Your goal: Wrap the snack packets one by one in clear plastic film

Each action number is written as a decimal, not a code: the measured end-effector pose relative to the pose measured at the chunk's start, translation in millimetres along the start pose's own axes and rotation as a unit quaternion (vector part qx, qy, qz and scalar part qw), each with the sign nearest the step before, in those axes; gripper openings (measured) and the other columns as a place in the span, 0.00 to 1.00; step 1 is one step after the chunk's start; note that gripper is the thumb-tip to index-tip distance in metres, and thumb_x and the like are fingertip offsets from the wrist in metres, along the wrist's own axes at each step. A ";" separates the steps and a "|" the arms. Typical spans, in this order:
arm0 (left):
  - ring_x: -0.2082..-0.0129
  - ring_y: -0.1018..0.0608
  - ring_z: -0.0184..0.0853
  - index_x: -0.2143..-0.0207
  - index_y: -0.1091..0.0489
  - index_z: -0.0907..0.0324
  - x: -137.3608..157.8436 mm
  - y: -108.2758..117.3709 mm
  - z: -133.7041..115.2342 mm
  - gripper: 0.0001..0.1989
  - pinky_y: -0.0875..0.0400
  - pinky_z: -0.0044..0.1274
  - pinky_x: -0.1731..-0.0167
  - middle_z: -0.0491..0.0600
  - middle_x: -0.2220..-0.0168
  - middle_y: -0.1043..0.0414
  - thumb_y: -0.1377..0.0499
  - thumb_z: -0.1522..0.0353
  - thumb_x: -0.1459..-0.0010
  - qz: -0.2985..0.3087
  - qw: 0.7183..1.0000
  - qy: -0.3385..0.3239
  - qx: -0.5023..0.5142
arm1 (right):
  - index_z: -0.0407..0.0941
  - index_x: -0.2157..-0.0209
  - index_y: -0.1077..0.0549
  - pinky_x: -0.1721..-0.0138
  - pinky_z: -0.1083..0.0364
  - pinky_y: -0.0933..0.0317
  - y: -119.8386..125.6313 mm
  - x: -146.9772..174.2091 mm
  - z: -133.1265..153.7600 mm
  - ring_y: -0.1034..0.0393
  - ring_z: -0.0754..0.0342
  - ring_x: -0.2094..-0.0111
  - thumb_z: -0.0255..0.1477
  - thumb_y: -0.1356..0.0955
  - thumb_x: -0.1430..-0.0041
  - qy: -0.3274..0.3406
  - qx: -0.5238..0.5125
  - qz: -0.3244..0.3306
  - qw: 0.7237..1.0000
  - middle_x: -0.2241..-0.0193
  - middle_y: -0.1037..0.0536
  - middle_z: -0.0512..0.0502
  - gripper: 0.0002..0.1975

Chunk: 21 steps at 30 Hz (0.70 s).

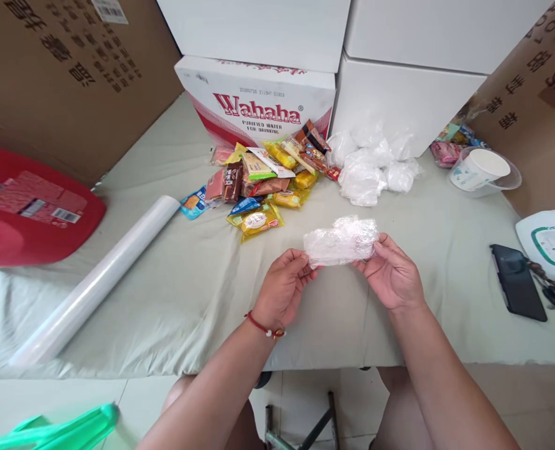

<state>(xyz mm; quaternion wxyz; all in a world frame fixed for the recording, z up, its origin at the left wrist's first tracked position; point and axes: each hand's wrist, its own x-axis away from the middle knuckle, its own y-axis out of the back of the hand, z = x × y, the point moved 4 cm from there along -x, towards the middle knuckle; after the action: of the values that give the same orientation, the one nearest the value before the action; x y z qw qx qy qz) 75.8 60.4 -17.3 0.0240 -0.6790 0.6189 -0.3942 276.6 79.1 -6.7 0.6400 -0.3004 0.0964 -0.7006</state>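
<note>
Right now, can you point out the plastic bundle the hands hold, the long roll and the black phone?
Plastic bundle (340,242), head view: middle of its crinkled surface.
Long roll (98,282), head view: midway along its side.
Black phone (518,284), head view: middle of its upper face.

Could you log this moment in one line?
left hand: holding clear plastic | right hand: holding its other end | beyond: snacks, plastic bundles

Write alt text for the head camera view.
A person's left hand and right hand hold crinkled clear plastic between them over a cloth-covered table. Beyond lie wrapped snacks and a heap of whitish plastic bundles; a long shiny roll lies on the left, a dark phone on the right.
</note>
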 end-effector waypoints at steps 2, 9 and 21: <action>0.67 0.23 0.31 0.70 0.31 0.59 2.3 -4.3 0.1 0.15 0.28 0.24 0.65 0.45 0.68 0.26 0.29 0.62 0.52 0.014 1.000 0.013 0.015 | 0.49 0.66 0.27 0.63 0.53 0.30 4.1 0.8 4.9 0.28 0.54 0.66 0.33 0.24 0.49 0.007 0.018 -0.010 1.000 0.66 0.23 0.51 0.11; 0.61 0.21 0.37 0.63 0.23 0.61 5.8 -6.5 0.9 0.22 0.27 0.26 0.63 0.55 0.59 0.21 0.35 0.50 0.45 0.072 0.995 0.062 -0.036 | 0.48 0.67 0.26 0.72 0.56 0.36 10.8 6.8 12.7 0.34 0.56 0.74 0.36 0.22 0.52 0.006 0.078 -0.005 0.997 0.74 0.28 0.53 0.14; 0.76 0.33 0.26 0.73 0.27 0.61 15.2 -22.9 15.9 0.18 0.38 0.20 0.73 0.43 0.76 0.33 0.27 0.57 0.51 0.156 0.982 0.049 -0.094 | 0.49 0.63 0.23 0.66 0.56 0.36 14.7 0.1 10.7 0.33 0.55 0.68 0.38 0.21 0.51 0.068 0.141 -0.044 0.987 0.69 0.27 0.51 0.15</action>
<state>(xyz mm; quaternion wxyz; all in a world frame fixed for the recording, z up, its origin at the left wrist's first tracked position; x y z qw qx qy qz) 102.4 45.4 -8.7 -0.0089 -0.5532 0.7521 -0.3581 294.7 79.4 -5.7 0.6362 -0.1626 0.0263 -0.7537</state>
